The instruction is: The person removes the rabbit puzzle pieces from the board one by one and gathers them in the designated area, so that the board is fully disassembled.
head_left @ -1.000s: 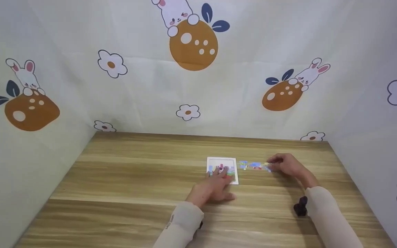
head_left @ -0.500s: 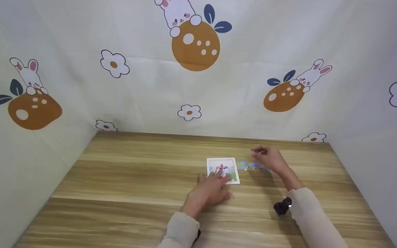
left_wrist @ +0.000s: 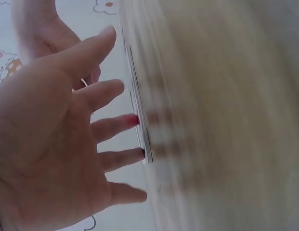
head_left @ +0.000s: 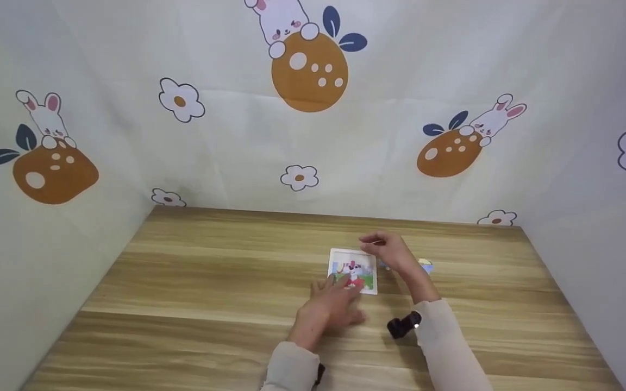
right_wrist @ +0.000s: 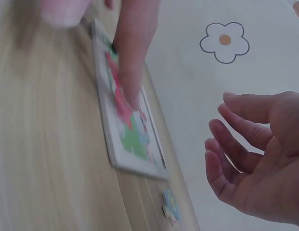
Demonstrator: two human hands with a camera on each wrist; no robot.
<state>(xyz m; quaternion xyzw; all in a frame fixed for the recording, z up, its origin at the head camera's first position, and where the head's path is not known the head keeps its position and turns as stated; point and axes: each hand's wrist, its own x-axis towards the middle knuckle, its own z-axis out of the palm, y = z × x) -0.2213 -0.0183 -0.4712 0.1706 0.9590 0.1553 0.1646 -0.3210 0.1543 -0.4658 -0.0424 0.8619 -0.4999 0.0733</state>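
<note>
White-framed, pink-and-green puzzle board (head_left: 352, 270)

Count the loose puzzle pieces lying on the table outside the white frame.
2 visible: a pale yellow-blue puzzle piece right of the right hand, and a small blue puzzle piece beside the white square puzzle frame. The hand may hide others.

- The left hand (head_left: 328, 304) lay flat and low, palm down, its fingers (left_wrist: 110, 126) spread and straight, reaching forward from a pale sleeve.
- The right hand (head_left: 390, 252) hovered ahead of the left, raised on a bent wrist, its forearm angling in from the right in a matching pale sleeve.
- The right hand's fingers (right_wrist: 236, 154) were loosely curled around an open palm and appeared to hold nothing, though the thumb side was out of view.
- The two hands sat near each other without touching.
</note>
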